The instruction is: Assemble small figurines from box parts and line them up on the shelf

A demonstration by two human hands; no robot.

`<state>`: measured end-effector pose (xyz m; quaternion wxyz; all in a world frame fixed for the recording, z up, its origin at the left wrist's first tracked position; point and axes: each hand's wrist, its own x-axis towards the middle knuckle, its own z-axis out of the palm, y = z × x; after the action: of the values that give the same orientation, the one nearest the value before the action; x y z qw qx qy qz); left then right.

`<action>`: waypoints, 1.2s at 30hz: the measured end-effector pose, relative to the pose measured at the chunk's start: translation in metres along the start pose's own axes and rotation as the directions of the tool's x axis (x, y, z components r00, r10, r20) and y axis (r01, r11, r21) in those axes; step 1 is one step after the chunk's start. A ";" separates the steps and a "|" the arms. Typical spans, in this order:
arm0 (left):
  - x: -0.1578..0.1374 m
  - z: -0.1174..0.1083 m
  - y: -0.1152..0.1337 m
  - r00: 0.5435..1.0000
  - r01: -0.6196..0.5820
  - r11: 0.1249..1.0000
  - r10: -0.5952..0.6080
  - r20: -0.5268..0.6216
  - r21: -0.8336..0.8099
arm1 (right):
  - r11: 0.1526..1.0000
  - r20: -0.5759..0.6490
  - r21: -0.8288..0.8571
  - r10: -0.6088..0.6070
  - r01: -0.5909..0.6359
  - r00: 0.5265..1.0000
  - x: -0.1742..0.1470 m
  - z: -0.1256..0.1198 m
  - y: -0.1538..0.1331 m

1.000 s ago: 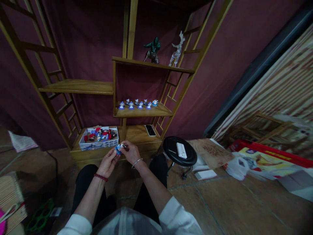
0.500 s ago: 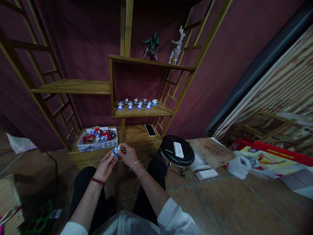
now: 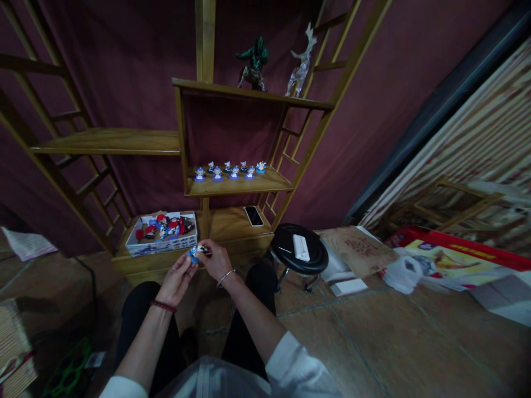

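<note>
Between my two hands is a small figurine [image 3: 194, 254] with a blue base and a white upper part. My left hand [image 3: 178, 276] pinches its blue base from the left. The fingers of my right hand [image 3: 215, 261] close on its upper right side. Just beyond my hands, a white patterned box [image 3: 161, 247] holds several jumbled figurines in red, blue and black. On the middle shelf [image 3: 236, 188] stand two rows of little figurines [image 3: 217, 174], the front ones with purple bases. At the right end of the back row is one with a blue base [image 3: 260, 167].
A green crouching statue [image 3: 255, 61] and a clear deer [image 3: 301, 63] stand on the upper shelf. A phone [image 3: 253, 216] lies on the bottom shelf. To the right is a black stool [image 3: 317, 260] bearing a white device [image 3: 301, 247]; bags and boxes cover the floor beyond.
The view has shifted slightly, so the shelves sit a little further left and higher. Both hands keep their grip on the figurine, almost unmoved.
</note>
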<state>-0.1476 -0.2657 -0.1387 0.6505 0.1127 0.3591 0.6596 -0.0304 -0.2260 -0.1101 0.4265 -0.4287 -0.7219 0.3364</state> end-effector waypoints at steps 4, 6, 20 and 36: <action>0.004 0.001 -0.003 1.000 0.013 1.000 -0.013 -0.017 0.021 | 1.000 0.001 -0.013 0.003 -0.003 1.000 0.001 -0.003 0.002; 0.006 0.002 -0.004 1.000 0.018 0.999 -0.017 -0.020 0.029 | 1.000 0.004 -0.028 0.001 -0.001 1.000 0.002 -0.006 0.003; 0.012 0.011 -0.012 0.999 0.044 0.997 -0.044 0.001 0.063 | 0.993 0.004 -0.117 0.027 -0.026 1.000 0.004 -0.018 0.013; 0.013 0.011 -0.009 0.999 0.020 0.998 -0.022 0.035 0.059 | 0.995 0.021 -0.096 0.004 -0.002 1.000 0.008 -0.023 0.002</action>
<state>-0.1352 -0.2505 -0.1410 0.6600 0.1397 0.3678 0.6400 -0.0108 -0.2154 -0.1001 0.3975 -0.4463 -0.7408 0.3067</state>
